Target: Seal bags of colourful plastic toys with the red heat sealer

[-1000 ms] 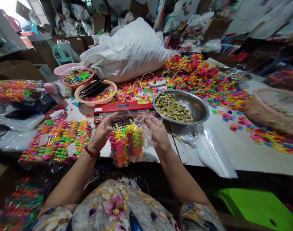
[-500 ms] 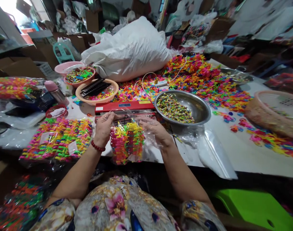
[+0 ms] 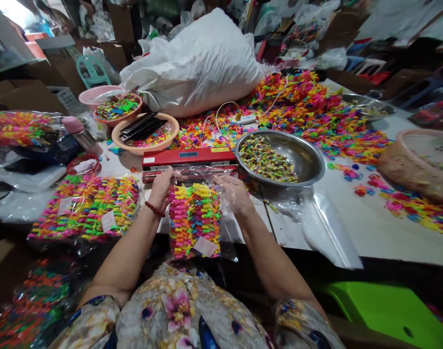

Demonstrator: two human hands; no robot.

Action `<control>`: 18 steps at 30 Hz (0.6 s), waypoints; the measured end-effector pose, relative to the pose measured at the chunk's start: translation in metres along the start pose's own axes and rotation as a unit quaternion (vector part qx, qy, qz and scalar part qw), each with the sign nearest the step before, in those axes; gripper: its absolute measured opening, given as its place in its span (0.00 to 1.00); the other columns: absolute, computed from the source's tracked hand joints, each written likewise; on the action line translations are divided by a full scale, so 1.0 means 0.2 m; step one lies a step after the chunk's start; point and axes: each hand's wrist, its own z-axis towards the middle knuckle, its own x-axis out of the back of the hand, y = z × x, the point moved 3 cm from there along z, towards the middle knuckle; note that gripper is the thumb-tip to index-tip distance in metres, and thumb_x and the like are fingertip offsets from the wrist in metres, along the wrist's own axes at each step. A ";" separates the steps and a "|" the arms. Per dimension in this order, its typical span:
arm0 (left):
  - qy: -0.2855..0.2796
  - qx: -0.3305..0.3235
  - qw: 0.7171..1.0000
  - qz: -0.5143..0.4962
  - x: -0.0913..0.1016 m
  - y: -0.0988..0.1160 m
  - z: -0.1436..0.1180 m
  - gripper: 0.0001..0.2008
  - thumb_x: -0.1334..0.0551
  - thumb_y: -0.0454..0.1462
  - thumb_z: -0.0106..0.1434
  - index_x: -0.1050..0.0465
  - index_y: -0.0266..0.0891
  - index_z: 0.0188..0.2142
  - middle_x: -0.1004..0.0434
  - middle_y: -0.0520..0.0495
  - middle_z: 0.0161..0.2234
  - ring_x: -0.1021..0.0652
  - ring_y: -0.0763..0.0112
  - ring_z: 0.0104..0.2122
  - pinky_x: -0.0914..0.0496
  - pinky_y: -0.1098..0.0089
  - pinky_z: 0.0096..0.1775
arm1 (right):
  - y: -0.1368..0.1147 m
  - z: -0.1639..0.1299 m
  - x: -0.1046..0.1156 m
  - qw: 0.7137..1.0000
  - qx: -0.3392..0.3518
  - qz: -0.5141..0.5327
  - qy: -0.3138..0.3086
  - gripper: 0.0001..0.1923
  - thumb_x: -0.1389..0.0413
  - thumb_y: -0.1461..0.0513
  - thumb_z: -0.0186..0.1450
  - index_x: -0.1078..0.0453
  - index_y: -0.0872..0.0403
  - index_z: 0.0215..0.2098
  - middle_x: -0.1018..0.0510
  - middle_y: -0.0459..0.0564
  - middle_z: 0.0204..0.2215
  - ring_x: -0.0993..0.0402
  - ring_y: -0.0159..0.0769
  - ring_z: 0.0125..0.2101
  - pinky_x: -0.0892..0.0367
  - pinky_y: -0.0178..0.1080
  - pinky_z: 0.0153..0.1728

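Note:
A clear plastic bag (image 3: 194, 220) packed with rows of small colourful plastic pieces hangs between my hands, a white label low on its front. My left hand (image 3: 161, 190), with a red bead bracelet at the wrist, pinches the bag's upper left edge. At the upper right edge, my right hand (image 3: 235, 194) is closed on the film. Just beyond the fingers lies a red bag sealer (image 3: 188, 157), and the bag's top edge reaches its front. Two filled bags (image 3: 85, 208) rest side by side to the left.
Right of the sealer stands a steel bowl (image 3: 308, 162) of small pieces; empty clear bags (image 3: 328, 232) lie in front. Behind are a peach basin (image 3: 174, 133), a big white sack (image 3: 203, 68) and a heap of colourful pieces (image 3: 316, 106). A woven basket (image 3: 399, 165) is far right.
The filled bag now hangs straighter and flatter, its label in plain sight. Both hands have drawn its top up to the sealer's front. The camera view has shifted slightly.

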 end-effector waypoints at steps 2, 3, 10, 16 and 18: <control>0.017 0.037 0.999 -0.018 0.01 -0.05 0.05 0.20 0.29 0.51 0.56 0.27 0.36 0.27 0.20 0.44 0.23 0.17 0.61 0.31 0.23 0.64 0.39 | 0.07 0.08 0.01 1.000 -0.006 0.012 0.017 0.20 0.27 0.51 0.43 0.26 0.53 0.24 0.23 0.48 0.24 0.28 0.36 0.27 0.32 0.38 0.31; 0.004 0.056 0.998 -0.030 0.01 -0.06 0.06 0.20 0.30 0.52 0.56 0.26 0.36 0.28 0.20 0.44 0.24 0.17 0.61 0.31 0.23 0.64 0.39 | 0.11 0.11 0.01 0.999 -0.007 0.016 0.027 0.19 0.27 0.51 0.43 0.27 0.53 0.23 0.23 0.47 0.24 0.27 0.36 0.27 0.32 0.38 0.31; -0.064 0.142 0.987 -0.027 0.02 -0.09 0.10 0.10 0.29 0.34 0.50 0.24 0.32 0.32 0.19 0.41 0.27 0.19 0.62 0.27 0.22 0.64 0.36 | 0.26 0.24 0.02 0.998 -0.027 0.032 0.051 0.18 0.28 0.53 0.45 0.28 0.52 0.26 0.22 0.48 0.25 0.23 0.41 0.32 0.28 0.40 0.35; 0.087 0.084 0.993 0.014 0.08 -0.16 0.19 0.08 0.32 0.28 0.46 0.31 0.33 0.21 0.28 0.51 0.17 0.25 0.71 0.20 0.28 0.71 0.29 | 0.29 0.26 0.06 0.998 -0.013 0.040 0.038 0.16 0.28 0.55 0.47 0.26 0.52 0.29 0.18 0.51 0.31 0.21 0.45 0.40 0.25 0.42 0.40; 0.114 0.048 0.992 0.015 0.09 -0.17 0.23 0.06 0.32 0.29 0.47 0.30 0.34 0.22 0.28 0.53 0.18 0.27 0.74 0.19 0.30 0.74 0.28 | 0.30 0.27 0.08 0.998 0.003 0.060 0.037 0.16 0.29 0.56 0.47 0.24 0.52 0.32 0.17 0.51 0.35 0.20 0.44 0.41 0.25 0.41 0.43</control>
